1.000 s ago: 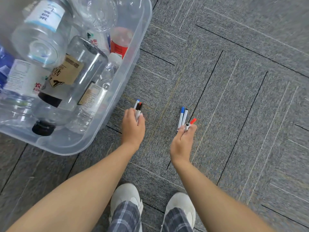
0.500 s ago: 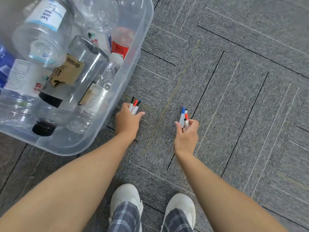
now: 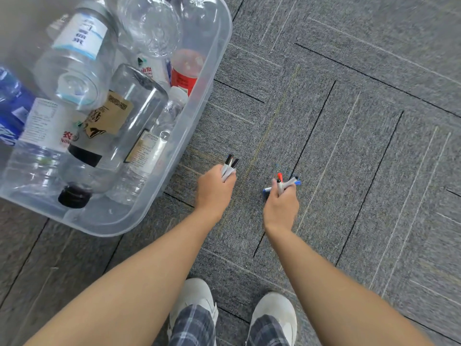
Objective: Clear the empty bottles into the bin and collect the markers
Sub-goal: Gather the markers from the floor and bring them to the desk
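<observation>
A clear plastic bin (image 3: pixel 199 116) at the upper left holds several empty bottles (image 3: pixel 119 121) lying on their sides. Just right of the bin's near corner, my left hand (image 3: pixel 214 191) grips a bundle of white markers (image 3: pixel 228 167) with dark and red caps pointing away from me. My right hand (image 3: pixel 280 208) grips another few markers (image 3: pixel 280 186), one red-capped and upright, a blue-capped one lying crosswise in the fist. Both hands hover low over the grey carpet.
Grey carpet tiles (image 3: pixel 349 121) with dark and pale stripes cover the floor to the right and ahead. My two white shoes (image 3: pixel 273 313) and checked trouser legs stand at the bottom centre, close behind the hands.
Both hands have kept their markers. The right hand's markers have shifted from a neat forward fan to a crossed bunch. The left hand's bundle stays pointing forward beside the bin.
</observation>
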Demonstrator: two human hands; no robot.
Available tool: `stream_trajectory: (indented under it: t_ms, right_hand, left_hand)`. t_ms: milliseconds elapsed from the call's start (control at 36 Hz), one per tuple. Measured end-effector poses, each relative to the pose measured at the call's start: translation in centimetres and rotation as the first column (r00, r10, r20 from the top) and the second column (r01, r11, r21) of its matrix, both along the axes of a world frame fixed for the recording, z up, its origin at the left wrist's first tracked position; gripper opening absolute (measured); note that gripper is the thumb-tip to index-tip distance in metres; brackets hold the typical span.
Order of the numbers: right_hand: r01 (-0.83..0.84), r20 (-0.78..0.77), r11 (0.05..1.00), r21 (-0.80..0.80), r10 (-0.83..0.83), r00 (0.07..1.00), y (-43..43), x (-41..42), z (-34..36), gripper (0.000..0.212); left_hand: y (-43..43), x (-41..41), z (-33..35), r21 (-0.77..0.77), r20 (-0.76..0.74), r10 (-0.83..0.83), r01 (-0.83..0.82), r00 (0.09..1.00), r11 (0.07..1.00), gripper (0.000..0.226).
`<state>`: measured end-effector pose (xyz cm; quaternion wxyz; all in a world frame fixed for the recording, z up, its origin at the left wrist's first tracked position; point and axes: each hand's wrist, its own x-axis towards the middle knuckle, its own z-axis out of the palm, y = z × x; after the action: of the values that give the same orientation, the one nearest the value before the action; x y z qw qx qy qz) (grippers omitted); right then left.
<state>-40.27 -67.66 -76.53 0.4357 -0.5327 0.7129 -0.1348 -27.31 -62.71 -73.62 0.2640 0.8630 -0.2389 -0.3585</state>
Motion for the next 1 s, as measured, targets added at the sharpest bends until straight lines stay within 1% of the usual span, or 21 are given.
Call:
stream_trajectory:
  t_ms: [56, 111, 167, 278, 306, 361, 472, 556, 639, 694, 750, 806, 861, 944, 1000]
  right_hand:
    - [0.118, 0.031, 0.992, -0.033, -0.117, 0.993, -0.3, 0.2, 0.4, 0.029]
    - [0.190, 0.039, 0.981, -0.049, -0.188, 0.981, -0.5, 0.3, 0.9, 0.031]
    - [0.195, 0.055, 0.978, -0.075, -0.191, 0.980, -0.4, 0.0, 1.3, 0.030]
    - [0.191, 0.105, 0.976, -0.109, -0.180, 0.978, 0.4, -0.5, 1.6, 0.017]
    - [0.187, 0.095, 0.975, -0.122, -0.176, 0.980, 0.6, -0.6, 1.8, 0.014]
    - [0.167, 0.051, 0.975, -0.145, -0.161, 0.986, 0.8, -0.9, 1.7, 0.013]
    - [0.273, 0.027, 0.962, -0.019, -0.272, 0.962, 0.7, -1.0, 1.0, 0.025]
    - [0.252, -0.025, 0.966, 0.051, -0.251, 0.968, 0.3, -0.6, 1.1, 0.032]
    - [0.284, -0.080, 0.952, 0.110, -0.276, 0.958, -0.7, 0.2, 1.0, 0.038]
    - [0.311, -0.100, 0.940, 0.142, -0.299, 0.949, -1.2, 0.7, 0.9, 0.036]
    - [0.325, -0.108, 0.933, 0.156, -0.311, 0.944, -1.6, 0.8, 0.7, 0.028]
    - [0.315, -0.111, 0.939, 0.141, -0.301, 0.947, -1.6, 0.7, 0.7, 0.020]
    - [0.285, -0.093, 0.952, 0.113, -0.276, 0.957, -1.4, 0.6, 0.7, 0.019]
    - [0.240, -0.018, 0.967, 0.088, -0.239, 0.971, -0.8, 0.5, 0.5, 0.018]
    - [0.226, 0.063, 0.972, 0.064, -0.230, 0.971, -0.4, 0.4, 0.5, 0.018]
  left_hand:
    - [-0.1, -0.4, 0.1, -0.004, -0.062, 0.056, -0.056, 0.997, 0.998, 0.040]
    - [0.0, -0.7, -0.1, -0.026, -0.120, 0.110, -0.114, 0.987, 0.993, 0.043]
    - [0.1, -0.8, -0.4, -0.048, -0.139, 0.117, -0.125, 0.983, 0.991, 0.043]
    - [0.2, -1.5, -0.7, -0.115, -0.310, 0.140, -0.183, 0.940, 0.976, 0.029]
    - [0.2, -1.7, -0.7, -0.124, -0.302, 0.133, -0.177, 0.944, 0.976, 0.027]
    - [0.2, -2.0, -0.6, -0.133, -0.236, 0.111, -0.145, 0.966, 0.980, 0.028]
    - [0.6, -2.5, -0.4, -0.138, -0.167, 0.117, -0.141, 0.979, 0.980, 0.046]
    - [0.8, -2.7, -0.3, -0.131, -0.164, 0.133, -0.155, 0.978, 0.979, 0.054]
    - [1.1, -2.8, -0.5, -0.114, -0.171, 0.165, -0.186, 0.971, 0.976, 0.053]
    - [1.3, -2.9, -0.7, -0.114, -0.193, 0.179, -0.204, 0.965, 0.972, 0.053]
    - [1.3, -2.9, -0.7, -0.116, -0.200, 0.184, -0.209, 0.963, 0.971, 0.052]
    - [1.4, -2.9, -0.7, -0.121, -0.208, 0.191, -0.218, 0.959, 0.968, 0.052]
    - [1.3, -2.9, -0.7, -0.119, -0.224, 0.202, -0.233, 0.953, 0.965, 0.052]
    - [1.3, -2.9, -0.6, -0.105, -0.238, 0.218, -0.248, 0.946, 0.963, 0.050]
    - [1.1, -3.0, -0.5, -0.104, -0.241, 0.223, -0.254, 0.944, 0.962, 0.050]
